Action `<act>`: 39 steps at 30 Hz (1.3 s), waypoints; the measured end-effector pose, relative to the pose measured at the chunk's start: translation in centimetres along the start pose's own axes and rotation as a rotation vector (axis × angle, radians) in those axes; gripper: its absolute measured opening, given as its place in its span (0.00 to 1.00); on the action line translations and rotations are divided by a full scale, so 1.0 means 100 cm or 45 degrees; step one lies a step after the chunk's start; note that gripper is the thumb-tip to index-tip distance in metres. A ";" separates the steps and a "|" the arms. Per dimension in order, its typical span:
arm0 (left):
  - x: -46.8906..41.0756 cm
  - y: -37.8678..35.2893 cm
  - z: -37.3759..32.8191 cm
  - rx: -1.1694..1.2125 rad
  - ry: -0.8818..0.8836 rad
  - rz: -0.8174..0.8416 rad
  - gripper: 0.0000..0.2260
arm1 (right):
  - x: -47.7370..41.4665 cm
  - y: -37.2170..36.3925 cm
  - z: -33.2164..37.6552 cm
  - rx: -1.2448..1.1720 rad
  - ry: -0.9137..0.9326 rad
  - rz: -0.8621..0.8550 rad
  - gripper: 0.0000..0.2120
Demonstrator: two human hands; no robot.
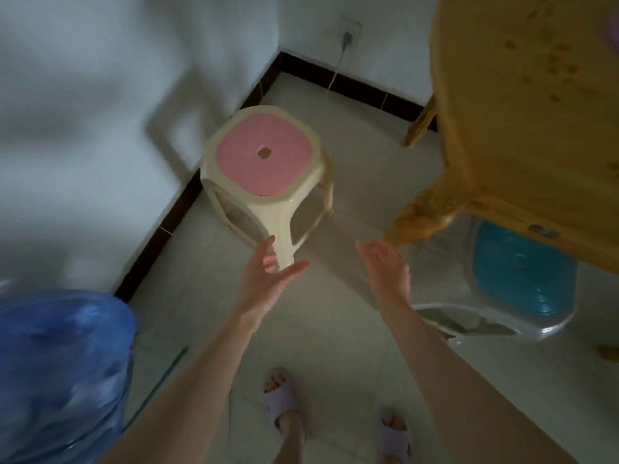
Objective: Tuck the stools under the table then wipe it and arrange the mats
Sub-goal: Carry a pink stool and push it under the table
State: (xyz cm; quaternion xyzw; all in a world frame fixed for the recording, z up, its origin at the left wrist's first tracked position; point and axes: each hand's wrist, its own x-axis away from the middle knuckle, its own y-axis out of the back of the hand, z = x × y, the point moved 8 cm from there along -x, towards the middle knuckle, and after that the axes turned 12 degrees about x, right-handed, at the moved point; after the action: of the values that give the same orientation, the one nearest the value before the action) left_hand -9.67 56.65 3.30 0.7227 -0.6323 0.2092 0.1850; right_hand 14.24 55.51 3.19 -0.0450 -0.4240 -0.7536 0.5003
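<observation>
A cream plastic stool with a pink seat and a small square hole stands on the tiled floor near the wall corner. My left hand reaches toward its near leg with fingers spread, holding nothing. My right hand is stretched out open to the right of the stool, apart from it. The yellow wooden table fills the upper right. A white stool with a blue seat sits partly beneath the table's edge.
A large blue water bottle stands at the lower left beside the wall. A black skirting lines the white walls. A plug and cable hang in the far corner. My feet in lilac slippers stand on the floor.
</observation>
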 end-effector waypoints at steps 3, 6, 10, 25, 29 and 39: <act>-0.017 0.031 -0.017 -0.029 -0.028 -0.007 0.30 | -0.001 -0.027 0.023 0.022 0.013 0.007 0.14; -0.036 0.057 -0.031 -0.088 0.006 -0.030 0.42 | -0.010 -0.049 0.050 0.036 0.040 0.032 0.18; -0.069 0.071 -0.045 -0.101 0.015 -0.034 0.41 | -0.029 -0.074 0.079 0.055 0.058 0.057 0.23; -0.232 0.068 -0.098 -0.189 0.034 0.061 0.39 | -0.144 -0.152 0.129 0.056 -0.055 0.129 0.15; -0.255 0.064 -0.100 -0.224 0.043 0.099 0.40 | -0.154 -0.164 0.130 0.042 -0.094 0.142 0.31; -0.318 0.060 -0.104 -0.399 -0.068 0.195 0.37 | -0.170 -0.185 0.130 -0.060 -0.076 0.110 0.43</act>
State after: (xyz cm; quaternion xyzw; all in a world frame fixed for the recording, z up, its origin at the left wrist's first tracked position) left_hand -19.90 87.99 -4.94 0.6400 -0.7151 0.1023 0.2618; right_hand 3.38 79.14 -7.84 -0.0975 -0.4184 -0.7393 0.5185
